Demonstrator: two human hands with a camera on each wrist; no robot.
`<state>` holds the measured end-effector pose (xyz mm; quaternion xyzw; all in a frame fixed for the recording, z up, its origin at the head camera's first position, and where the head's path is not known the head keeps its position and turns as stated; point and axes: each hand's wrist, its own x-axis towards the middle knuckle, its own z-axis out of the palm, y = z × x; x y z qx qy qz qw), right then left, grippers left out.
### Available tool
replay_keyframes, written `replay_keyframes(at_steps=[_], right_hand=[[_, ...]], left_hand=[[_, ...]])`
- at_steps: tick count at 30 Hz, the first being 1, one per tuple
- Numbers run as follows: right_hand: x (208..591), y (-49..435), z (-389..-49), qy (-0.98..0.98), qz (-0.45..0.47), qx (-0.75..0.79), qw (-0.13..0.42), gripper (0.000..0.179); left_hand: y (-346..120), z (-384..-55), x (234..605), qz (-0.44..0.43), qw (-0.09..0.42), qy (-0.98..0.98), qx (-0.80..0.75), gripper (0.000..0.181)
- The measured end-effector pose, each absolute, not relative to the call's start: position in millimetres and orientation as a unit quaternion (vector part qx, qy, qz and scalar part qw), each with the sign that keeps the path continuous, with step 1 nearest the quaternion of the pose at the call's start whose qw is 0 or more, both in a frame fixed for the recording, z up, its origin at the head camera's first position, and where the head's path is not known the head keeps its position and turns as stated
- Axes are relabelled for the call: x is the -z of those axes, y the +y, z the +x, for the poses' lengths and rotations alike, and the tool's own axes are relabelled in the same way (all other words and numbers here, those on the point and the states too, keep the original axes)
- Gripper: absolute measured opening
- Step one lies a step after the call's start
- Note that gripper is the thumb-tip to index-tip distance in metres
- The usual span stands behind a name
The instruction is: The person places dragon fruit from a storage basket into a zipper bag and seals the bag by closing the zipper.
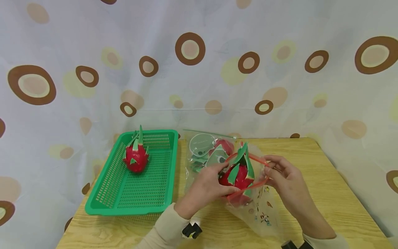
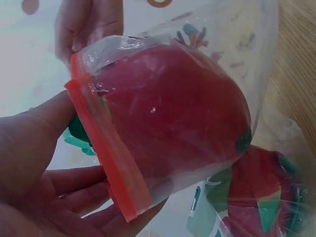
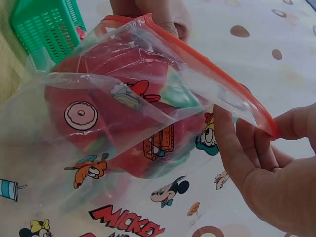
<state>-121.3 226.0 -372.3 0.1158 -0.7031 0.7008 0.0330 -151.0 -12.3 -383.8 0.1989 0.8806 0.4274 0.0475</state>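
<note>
A red dragon fruit [image 1: 237,176] with green leaf tips sits in the mouth of a clear zip bag [image 1: 264,214] with a red zip edge and cartoon prints. Its rounded body is down inside the plastic, leaves poking out at the opening. My left hand [image 1: 206,186] holds the bag's mouth on the left, thumb on the near side, fingers partly hidden behind. At the opposite corner, the right hand [image 1: 287,185] pinches the red edge between thumb and fingers. In the right wrist view, the bag [image 3: 123,197] hangs slack below the fruit [image 3: 123,89].
To the left stands a green plastic basket [image 1: 174,166] holding another dragon fruit [image 1: 136,159]. Behind my left hand lies a second clear zip bag [image 1: 188,162] with a red fruit and eye prints. Everything rests on a wooden table [image 1: 323,193] before a patterned cloth [image 1: 217,86].
</note>
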Motion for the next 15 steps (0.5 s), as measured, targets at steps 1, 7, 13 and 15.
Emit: replay_keyframes(at_steps=[1,7,13,15], right_hand=[[372.4,226.0,-121.4,-0.702,0.118,-0.702,0.033,0.034],[373.4,231.7,-122.1,-0.680,0.114,-0.723,0.028,0.034],[373.7,235.7,-122.7,-0.664,0.111,-0.739,0.023,0.034],[373.7,236.1,-122.9,-0.668,0.111,-0.735,0.023,0.034]], left_hand=[[-12.2,-150.9,384.5,0.201,0.049,0.882,-0.424,0.081],[-17.1,-149.5,384.3,0.196,0.059,0.872,-0.445,0.064],[-17.5,-150.5,385.0,0.240,-0.014,0.862,-0.447,0.041],[-16.2,-151.5,385.4,0.256,-0.045,0.855,-0.448,0.038]])
